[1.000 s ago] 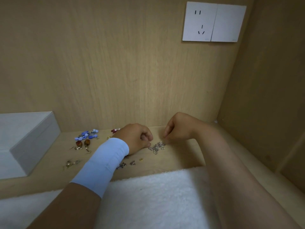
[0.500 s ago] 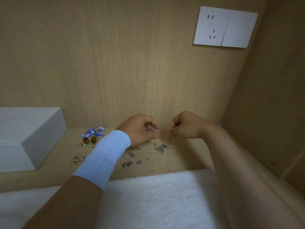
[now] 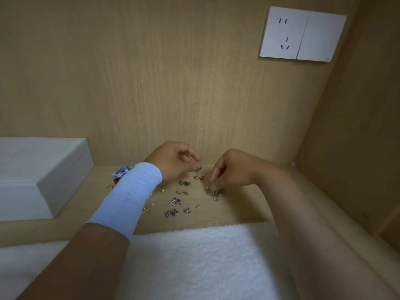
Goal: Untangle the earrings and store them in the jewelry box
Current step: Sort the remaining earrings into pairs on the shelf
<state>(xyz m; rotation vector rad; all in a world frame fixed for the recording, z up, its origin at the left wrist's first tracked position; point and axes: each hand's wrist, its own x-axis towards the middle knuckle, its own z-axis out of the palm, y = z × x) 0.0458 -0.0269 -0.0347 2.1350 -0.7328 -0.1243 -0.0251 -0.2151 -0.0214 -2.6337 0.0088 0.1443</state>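
Note:
Several small silver and gold earrings point(image 3: 175, 201) lie scattered on the wooden shelf. My left hand point(image 3: 175, 161), with a pale blue wrist wrap, pinches a small gold earring point(image 3: 198, 168) just above the shelf. My right hand point(image 3: 231, 172) reaches down with curled fingers and pinches a silver earring cluster point(image 3: 214, 194) on the wood. Blue earrings point(image 3: 121, 171) and a brown one point(image 3: 116, 180) lie behind my left wrist, partly hidden. The white jewelry box point(image 3: 43, 169) sits shut at the left.
A white fluffy towel point(image 3: 194, 260) covers the near edge. Wooden walls close in behind and on the right, with a white socket plate point(image 3: 302, 33) high on the back wall.
The hands, close together in the air before, have parted. The right hand dropped to the silver cluster on the shelf, while the left stays raised with a small earring.

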